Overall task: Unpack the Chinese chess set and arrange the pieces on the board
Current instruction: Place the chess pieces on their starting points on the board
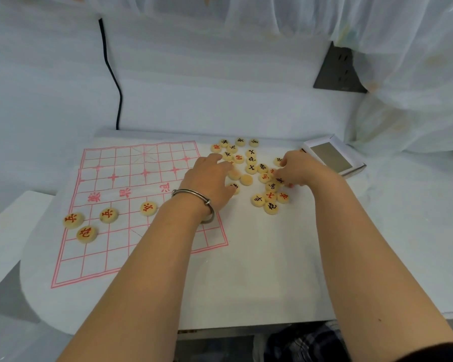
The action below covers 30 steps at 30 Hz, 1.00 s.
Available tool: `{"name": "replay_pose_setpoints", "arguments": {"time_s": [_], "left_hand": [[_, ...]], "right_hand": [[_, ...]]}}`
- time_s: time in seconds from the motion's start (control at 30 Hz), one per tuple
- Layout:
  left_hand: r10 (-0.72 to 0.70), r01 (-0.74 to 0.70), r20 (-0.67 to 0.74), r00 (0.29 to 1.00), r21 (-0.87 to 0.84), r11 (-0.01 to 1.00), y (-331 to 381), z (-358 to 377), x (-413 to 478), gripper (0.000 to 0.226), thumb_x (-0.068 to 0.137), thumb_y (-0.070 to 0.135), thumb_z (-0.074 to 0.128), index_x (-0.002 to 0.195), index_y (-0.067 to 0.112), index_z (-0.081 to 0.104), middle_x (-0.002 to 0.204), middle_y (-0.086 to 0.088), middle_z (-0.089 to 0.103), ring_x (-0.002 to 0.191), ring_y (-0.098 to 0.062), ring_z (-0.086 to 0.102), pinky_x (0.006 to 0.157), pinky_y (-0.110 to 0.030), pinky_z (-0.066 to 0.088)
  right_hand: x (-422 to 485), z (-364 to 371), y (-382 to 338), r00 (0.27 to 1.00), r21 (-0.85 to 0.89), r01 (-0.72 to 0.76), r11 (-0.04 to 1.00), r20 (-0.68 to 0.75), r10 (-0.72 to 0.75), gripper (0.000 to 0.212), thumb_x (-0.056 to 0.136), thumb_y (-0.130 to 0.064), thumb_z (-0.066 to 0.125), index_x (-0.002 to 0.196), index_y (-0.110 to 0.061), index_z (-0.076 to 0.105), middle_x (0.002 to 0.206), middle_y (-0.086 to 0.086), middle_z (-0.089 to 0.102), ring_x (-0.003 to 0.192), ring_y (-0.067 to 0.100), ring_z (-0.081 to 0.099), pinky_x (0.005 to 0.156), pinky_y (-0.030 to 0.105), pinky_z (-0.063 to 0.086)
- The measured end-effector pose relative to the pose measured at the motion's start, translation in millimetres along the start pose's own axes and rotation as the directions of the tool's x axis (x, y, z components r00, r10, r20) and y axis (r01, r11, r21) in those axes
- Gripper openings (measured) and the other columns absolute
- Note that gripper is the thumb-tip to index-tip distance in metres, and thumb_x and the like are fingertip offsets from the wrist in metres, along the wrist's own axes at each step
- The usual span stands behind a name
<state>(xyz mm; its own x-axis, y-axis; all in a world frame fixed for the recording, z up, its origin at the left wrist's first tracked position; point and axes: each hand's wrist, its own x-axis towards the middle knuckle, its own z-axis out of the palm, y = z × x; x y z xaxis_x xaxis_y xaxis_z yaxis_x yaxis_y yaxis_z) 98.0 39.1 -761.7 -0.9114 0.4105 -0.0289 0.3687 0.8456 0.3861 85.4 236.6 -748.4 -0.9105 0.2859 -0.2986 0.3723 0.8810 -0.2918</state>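
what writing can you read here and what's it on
"兵": red, on two board pieces
"炮", probably: red, on the nearest board piece
"漢界" and "河": red, upside down, printed on the board
Fourth board piece: red character, turned, unclear.
Loose pile: red and black characters, too small or turned to read.
Box: no text visible.

Bare forearms, thin silver bangle (194, 190) on the left wrist, dark sleeve edge (449, 351) on the right arm
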Motion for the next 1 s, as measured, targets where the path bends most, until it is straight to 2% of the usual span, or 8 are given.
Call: {"name": "replay_pose_setpoints", "arguments": {"time_s": [0.1, 0.2, 0.27, 0.47, 0.63, 0.77, 0.87, 1.0], "left_hand": [[0.004, -0.004, 0.001, 1.0, 0.008, 1.0, 1, 0, -1, 0.052, 0.093, 0.035, 0.051, 0.141, 0.024, 0.037, 0.154, 0.0, 0.02, 0.141, -0.023, 0.019, 0.11, -0.039, 0.028], [0.008, -0.008, 0.012, 1.0, 0.019, 1.0, 1, 2, -1, 0.051, 0.093, 0.035, 0.051, 0.14, 0.024, 0.038, 0.154, 0.0, 0.021, 0.14, -0.022, 0.02, 0.11, -0.039, 0.028], [0.013, -0.014, 0.021, 1.0, 0.023, 1.0, 1, 2, -1, 0.05, 0.093, 0.035, 0.05, 0.14, 0.024, 0.038, 0.154, 0.0, 0.022, 0.14, -0.022, 0.02, 0.11, -0.039, 0.028], [0.012, -0.013, 0.021, 1.0, 0.037, 0.999, -2, -1, -2, 0.056, 0.093, 0.035, 0.051, 0.144, 0.022, 0.032, 0.152, -0.002, 0.025, 0.139, -0.023, 0.022, 0.11, -0.038, 0.029], [-0.024, 0.023, 0.015, 1.0, 0.041, 0.999, -10, -3, 0, 0.056, 0.092, 0.033, 0.052, 0.144, 0.021, 0.032, 0.152, -0.003, 0.025, 0.14, -0.024, 0.021, 0.11, -0.039, 0.028], [-0.086, 0.088, -0.034, 0.996, 0.058, 0.994, -12, -4, 0, 0.054, 0.093, 0.034, 0.051, 0.143, 0.021, 0.034, 0.151, -0.003, 0.028, 0.138, -0.024, 0.024, 0.108, -0.04, 0.032], [-0.14, 0.148, -0.087, 0.986, 0.097, 0.984, -14, -5, 0, 0.051, 0.092, 0.033, 0.05, 0.14, 0.019, 0.037, 0.147, -0.004, 0.034, 0.134, -0.025, 0.029, 0.103, -0.04, 0.037], [-0.164, 0.172, -0.098, 0.982, 0.088, 0.981, -14, -4, 0, 0.05, 0.092, 0.033, 0.049, 0.139, 0.019, 0.038, 0.146, -0.004, 0.034, 0.134, -0.026, 0.03, 0.102, -0.04, 0.038]], "right_hand": [[-8, -6, 9, 0.998, -0.024, -0.055, 0.998, 0.028, 0.056, 0.026, 0.089, -0.014, 0.054, 0.109, 0.001, 0.06, 0.084, 0.013, 0.068, 0.076, 0.024, 0.066, 0.061, 0.029, 0.048], [-19, -4, 18, 0.991, -0.075, -0.057, 0.996, 0.115, 0.065, 0.024, 0.084, -0.008, 0.06, 0.106, 0.002, 0.062, 0.09, 0.015, 0.072, 0.085, 0.025, 0.07, 0.08, 0.036, 0.056], [-26, -1, 19, 0.986, -0.076, -0.02, 0.997, 0.165, 0.033, 0.029, 0.08, -0.011, 0.068, 0.106, -0.001, 0.063, 0.09, 0.014, 0.072, 0.086, 0.025, 0.07, 0.084, 0.037, 0.056], [-30, 9, 12, 0.985, -0.101, 0.088, 0.991, 0.16, -0.071, 0.034, 0.077, -0.017, 0.07, 0.104, 0.002, 0.063, 0.093, 0.017, 0.069, 0.068, 0.02, 0.057, 0.063, 0.027, 0.047], [-27, 11, 12, 0.988, -0.139, 0.084, 0.987, 0.143, -0.064, 0.013, 0.076, -0.018, 0.066, 0.083, -0.009, 0.06, 0.066, 0.006, 0.059, 0.059, 0.019, 0.051, 0.055, 0.024, 0.04], [-17, 6, 18, 0.996, -0.123, 0.07, 0.99, -0.054, -0.077, 0.004, 0.075, -0.011, 0.058, 0.077, -0.007, 0.059, 0.077, 0.012, 0.06, 0.068, 0.024, 0.056, 0.057, 0.03, 0.045], [-14, 6, 16, 0.952, -0.021, 0.166, 0.986, -0.257, -0.166, 0.023, 0.08, -0.002, 0.052, 0.099, -0.012, 0.062, 0.102, 0.003, 0.062, 0.089, 0.021, 0.058, 0.072, 0.033, 0.05], [-11, 15, 6, 0.915, 0.015, 0.248, 0.969, -0.331, -0.229, 0.031, 0.084, -0.003, 0.052, 0.113, -0.011, 0.06, 0.108, 0.004, 0.063, 0.098, 0.022, 0.058, 0.078, 0.031, 0.048]]}}
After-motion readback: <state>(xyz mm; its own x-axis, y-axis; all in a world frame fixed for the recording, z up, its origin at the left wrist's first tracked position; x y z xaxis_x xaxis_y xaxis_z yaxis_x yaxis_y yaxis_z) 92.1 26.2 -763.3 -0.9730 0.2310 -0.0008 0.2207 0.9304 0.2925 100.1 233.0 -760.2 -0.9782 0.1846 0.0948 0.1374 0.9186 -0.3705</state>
